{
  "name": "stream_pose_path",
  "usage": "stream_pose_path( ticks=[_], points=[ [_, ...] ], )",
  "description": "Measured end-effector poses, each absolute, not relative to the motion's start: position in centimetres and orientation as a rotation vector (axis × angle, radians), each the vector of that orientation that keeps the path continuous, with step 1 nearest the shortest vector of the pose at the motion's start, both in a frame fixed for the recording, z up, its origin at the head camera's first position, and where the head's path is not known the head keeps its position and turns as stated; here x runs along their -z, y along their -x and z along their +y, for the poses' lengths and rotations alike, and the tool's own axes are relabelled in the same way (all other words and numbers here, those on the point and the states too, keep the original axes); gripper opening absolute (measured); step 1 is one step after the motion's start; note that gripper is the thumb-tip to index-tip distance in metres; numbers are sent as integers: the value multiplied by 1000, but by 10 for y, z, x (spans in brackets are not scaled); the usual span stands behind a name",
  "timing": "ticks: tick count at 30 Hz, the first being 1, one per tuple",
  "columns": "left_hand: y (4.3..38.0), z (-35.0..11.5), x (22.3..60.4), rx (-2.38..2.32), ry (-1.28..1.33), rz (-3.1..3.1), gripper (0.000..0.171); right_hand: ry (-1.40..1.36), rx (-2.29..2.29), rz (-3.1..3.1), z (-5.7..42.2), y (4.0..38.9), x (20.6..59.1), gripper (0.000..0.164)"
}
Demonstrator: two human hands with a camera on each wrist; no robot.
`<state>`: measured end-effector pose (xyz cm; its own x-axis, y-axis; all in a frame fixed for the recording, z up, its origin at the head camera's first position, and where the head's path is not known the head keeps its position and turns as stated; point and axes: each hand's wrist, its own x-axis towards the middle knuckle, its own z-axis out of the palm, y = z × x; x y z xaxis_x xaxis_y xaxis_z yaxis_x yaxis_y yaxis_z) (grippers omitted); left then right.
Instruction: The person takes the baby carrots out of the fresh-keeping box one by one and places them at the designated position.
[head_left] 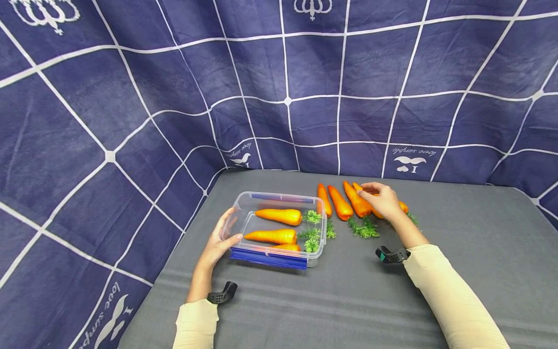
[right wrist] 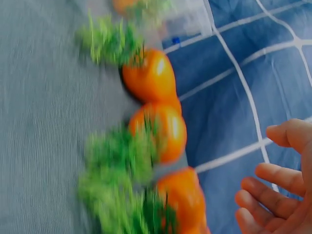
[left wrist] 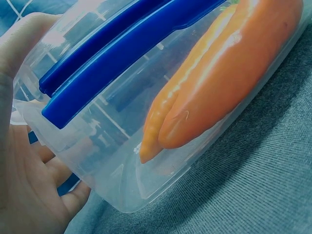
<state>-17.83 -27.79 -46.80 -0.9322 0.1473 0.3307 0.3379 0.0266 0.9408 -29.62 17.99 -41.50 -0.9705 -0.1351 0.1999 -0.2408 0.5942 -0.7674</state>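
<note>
My left hand (head_left: 216,245) grips the left end of a clear plastic container (head_left: 247,224), thumb over its rim and fingers outside. The container has blue latches (head_left: 268,258). Inside lie 3 orange carrots with green tops: one at the back (head_left: 279,216), another in the middle, and a third partly hidden behind the front rim. In the left wrist view, two carrots (left wrist: 219,73) show through the wall. My right hand (head_left: 383,199) hovers over a row of loose carrots (head_left: 340,203). The right wrist view shows its fingers apart, holding nothing, beside the carrots (right wrist: 160,131).
The loose carrots lie side by side right of the container, their leafy tops (head_left: 364,228) toward me. A grey cloth (head_left: 348,300) covers the table. Blue curtains with white lines (head_left: 370,72) hang along the back and left edges.
</note>
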Motion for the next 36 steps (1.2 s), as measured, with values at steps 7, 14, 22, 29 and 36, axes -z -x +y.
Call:
stream_pose_path(
  ticks=[7, 14, 22, 29, 36],
  points=[
    [180, -277, 468, 2053, 542, -2108, 77, -407, -1456, -2668, 148, 297, 404, 42],
    [180, -277, 467, 2061, 558, -2100, 77, -522, -1551, -2602, 116, 295, 397, 38],
    [180, -278, 467, 2060, 523, -2132, 80, -626, -1625, -2576, 77, 284, 394, 36],
    [180, -279, 468, 2056, 517, -2137, 81, -713, -1624, -2633, 48, 277, 394, 35],
    [179, -280, 469, 2070, 529, -2121, 80, -872, -1464, -2709, 25, 272, 401, 39]
  ],
)
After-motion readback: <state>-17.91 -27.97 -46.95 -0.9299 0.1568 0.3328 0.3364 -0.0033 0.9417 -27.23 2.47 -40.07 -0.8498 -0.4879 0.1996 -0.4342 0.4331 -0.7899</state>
